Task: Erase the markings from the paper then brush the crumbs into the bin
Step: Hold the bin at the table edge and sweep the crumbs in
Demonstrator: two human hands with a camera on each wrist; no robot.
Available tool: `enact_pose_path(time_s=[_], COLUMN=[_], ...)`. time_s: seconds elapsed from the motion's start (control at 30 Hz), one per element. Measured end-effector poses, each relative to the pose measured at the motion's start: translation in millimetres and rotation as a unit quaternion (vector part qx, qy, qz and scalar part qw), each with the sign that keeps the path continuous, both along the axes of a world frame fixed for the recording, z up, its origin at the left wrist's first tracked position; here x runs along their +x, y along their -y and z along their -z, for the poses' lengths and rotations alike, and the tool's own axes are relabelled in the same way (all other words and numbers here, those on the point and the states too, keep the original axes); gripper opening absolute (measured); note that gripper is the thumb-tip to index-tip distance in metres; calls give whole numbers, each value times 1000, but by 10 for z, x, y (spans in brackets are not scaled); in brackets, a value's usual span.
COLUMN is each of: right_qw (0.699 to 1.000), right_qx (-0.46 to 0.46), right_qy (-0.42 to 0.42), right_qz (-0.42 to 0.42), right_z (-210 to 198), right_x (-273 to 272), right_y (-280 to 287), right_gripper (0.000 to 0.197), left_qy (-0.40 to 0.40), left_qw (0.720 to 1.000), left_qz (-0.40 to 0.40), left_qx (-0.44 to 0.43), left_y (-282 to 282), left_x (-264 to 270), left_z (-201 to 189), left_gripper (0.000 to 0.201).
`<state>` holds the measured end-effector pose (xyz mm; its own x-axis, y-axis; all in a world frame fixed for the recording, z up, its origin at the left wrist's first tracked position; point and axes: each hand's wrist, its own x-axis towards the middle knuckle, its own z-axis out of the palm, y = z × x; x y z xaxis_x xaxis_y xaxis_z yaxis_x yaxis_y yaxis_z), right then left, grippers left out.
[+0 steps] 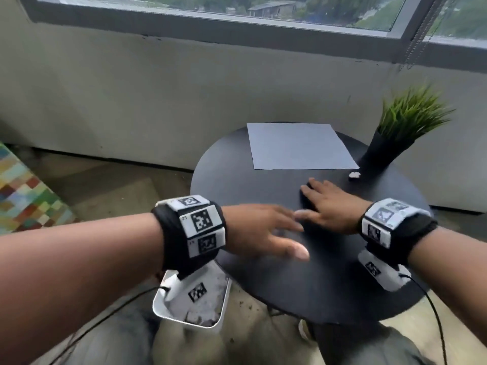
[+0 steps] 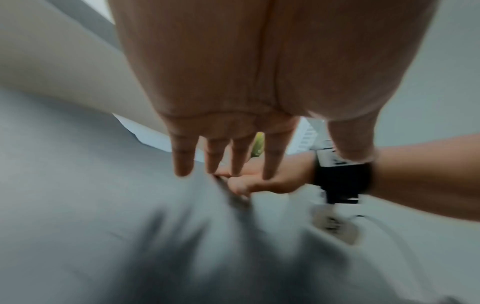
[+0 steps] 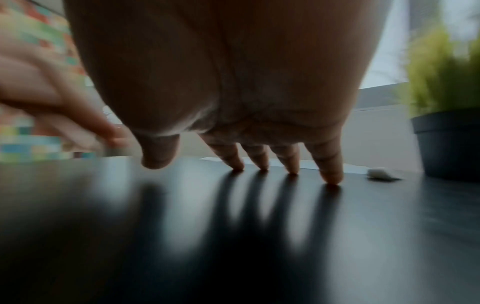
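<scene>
The right hand (image 1: 332,206) is lying flat on the round black table (image 1: 276,291), its straight fingers (image 3: 330,168) touching the top near the front edge of the paper (image 1: 297,146). The left hand (image 1: 261,230) is hanging just above the table beside it, fingers stretched out and holding nothing. The paper is lying flat at the far side of the table, with the small white eraser (image 1: 354,175) sitting just off its near right corner, beside the potted plant (image 1: 395,138). The white bin (image 1: 160,309) is standing on the floor below the left wrist.
</scene>
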<state>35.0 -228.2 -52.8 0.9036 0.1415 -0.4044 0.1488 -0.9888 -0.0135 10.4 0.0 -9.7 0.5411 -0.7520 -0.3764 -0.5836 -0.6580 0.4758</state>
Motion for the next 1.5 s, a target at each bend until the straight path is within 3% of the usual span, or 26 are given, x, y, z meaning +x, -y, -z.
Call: enact_pose_path(time_s=[0.1,0.2,0.3,0.4,0.47,0.53,0.6,0.63,0.7,0.73,0.77,0.83,0.9,0.93,1.0,1.07,1.17,1.23,1.3,1.37,1.4,1.43,1.5], right_qw=[990,959,961,992,999,999,997,992,977,973,972,973,980,983,986,991,998,988,969,951,936,915,861], right_qx=[-38,104,218,103,15,-27,-31,-30,16,69,134,218,171,113,28,7,36,118,239,292,292,288,309], right_qy=[-34,-45,45,74,30,-19,-38,-40,-56,-70,-72,7,75,67,12,-26,-54,-69,-38,56,106,141,179], right_qz=[-132,-261,-166,-26,17,8,-58,-114,-203,-207,-181,-74,66,126,163,129,-1,-72,-44,85,166,245,362], right_z=[-103,-334,-412,-254,-125,-27,-31,-86,-218,-302,-368,-407,-335,-267,-120,-20,-82,-260,-395,-457,-457,-436,-319], right_x=[-372,-466,-158,295,378,214,-142,-329,-563,-607,-612,-510,-359,-316,-370,-635,-1182,-1363,-1380,-1337,-1314,-1308,-1349], right_y=[-350,-461,-310,-76,-50,-168,-359,-441,-463,-427,-362,-81,273,396,453,250,-219,-327,-218,13,158,297,495], right_gripper=[102,72,52,64,76,97,103,101,93,86,80,73,72,73,78,92,95,84,67,65,65,66,71], left_qy=[103,109,95,83,36,7,74,113,129,124,122,108,78,63,61,101,113,104,65,30,35,51,95], left_qw=[976,953,967,986,993,986,983,984,989,986,983,983,985,983,984,990,989,988,997,994,979,953,860], left_qz=[-155,-221,-139,23,113,108,41,-1,-74,-79,-59,21,118,155,168,99,-36,-25,3,-40,-80,-135,-280], left_qx=[110,177,191,139,6,-129,-164,-138,11,81,127,145,99,70,3,-12,85,113,40,-100,-184,-266,-416], left_y=[-305,-487,-387,-205,-159,-171,-178,-181,-172,-163,-150,-90,1,53,158,246,266,213,86,-88,-195,-349,-646], left_x=[448,649,408,96,72,172,369,492,656,684,663,485,235,132,33,67,117,104,35,-69,-129,-149,-230], left_z=[219,408,460,362,243,189,201,238,298,322,332,302,236,196,155,181,276,311,269,205,200,271,432], left_gripper=[95,105,111,94,67,47,49,51,64,74,82,84,67,58,51,59,74,65,59,64,60,53,32])
